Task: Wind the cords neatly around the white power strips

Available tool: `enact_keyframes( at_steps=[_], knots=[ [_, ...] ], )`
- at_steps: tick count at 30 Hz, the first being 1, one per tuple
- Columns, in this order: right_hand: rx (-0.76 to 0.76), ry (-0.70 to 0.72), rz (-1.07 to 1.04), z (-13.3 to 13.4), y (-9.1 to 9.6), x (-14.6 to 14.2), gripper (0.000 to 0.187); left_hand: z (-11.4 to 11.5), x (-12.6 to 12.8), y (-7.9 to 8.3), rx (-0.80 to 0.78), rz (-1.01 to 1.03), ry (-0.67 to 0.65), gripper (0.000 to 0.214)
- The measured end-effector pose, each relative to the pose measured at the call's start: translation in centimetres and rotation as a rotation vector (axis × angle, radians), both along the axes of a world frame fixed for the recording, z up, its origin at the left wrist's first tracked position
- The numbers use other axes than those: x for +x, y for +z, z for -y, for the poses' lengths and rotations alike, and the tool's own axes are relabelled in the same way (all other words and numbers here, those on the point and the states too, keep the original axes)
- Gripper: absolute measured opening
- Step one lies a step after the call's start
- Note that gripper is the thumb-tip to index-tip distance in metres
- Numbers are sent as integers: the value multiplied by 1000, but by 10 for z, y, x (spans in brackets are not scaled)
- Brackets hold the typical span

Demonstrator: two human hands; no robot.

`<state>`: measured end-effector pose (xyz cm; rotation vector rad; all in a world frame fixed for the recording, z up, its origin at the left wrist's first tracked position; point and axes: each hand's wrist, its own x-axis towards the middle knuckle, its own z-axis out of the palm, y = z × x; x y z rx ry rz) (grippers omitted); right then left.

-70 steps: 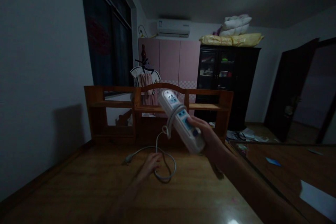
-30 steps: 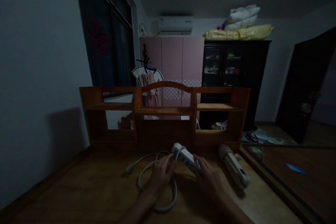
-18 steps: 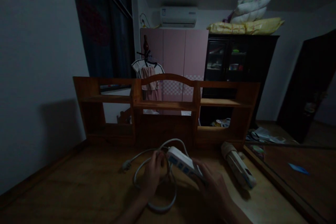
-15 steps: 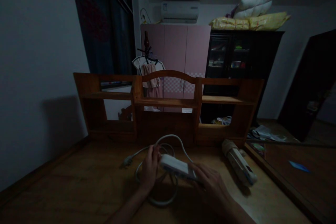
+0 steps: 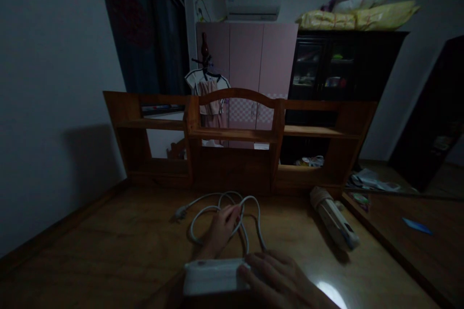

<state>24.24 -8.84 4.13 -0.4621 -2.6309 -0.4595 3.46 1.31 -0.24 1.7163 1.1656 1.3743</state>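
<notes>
Power strip lower and nearer than in earlier frames; head view shows smooth white oblong side near bottom edge. Right hand clamped on its right end. Left hand pinching round pale cord, looped over glossy wood-grain tabletop. Blocky plug at left; long pale bar, wrapped at far end, right.

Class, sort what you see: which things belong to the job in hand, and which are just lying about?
Job: the power strip, held by the right hand; the cord, held by the left hand; its plug.

Lying about: the white bar with a wrapped end; the blue card; the yellow bag.
</notes>
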Motion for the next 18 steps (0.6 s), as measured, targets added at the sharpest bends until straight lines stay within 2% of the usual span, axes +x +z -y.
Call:
enact_keyframes(
  at_steps=[6, 10, 12, 15, 18],
  knots=[
    [-136, -9, 7, -8, -15, -2, 47, 4, 1, 3, 51, -96, -1, 35],
    [-211, -24, -42, -10, -19, -4, 48, 3, 0, 2, 63, -109, 6, 37],
    [-330, -81, -107, -12, -18, -5, 48, 1, 0, 0, 56, -109, 11, 38],
    [-590, -195, -244, -18, -17, -5, 49, -2, 1, -4, 48, -111, 19, 39],
    [-825, -223, -400, -28, -17, -1, 38, 0, 3, -4, 52, -114, 31, 37]
  ],
)
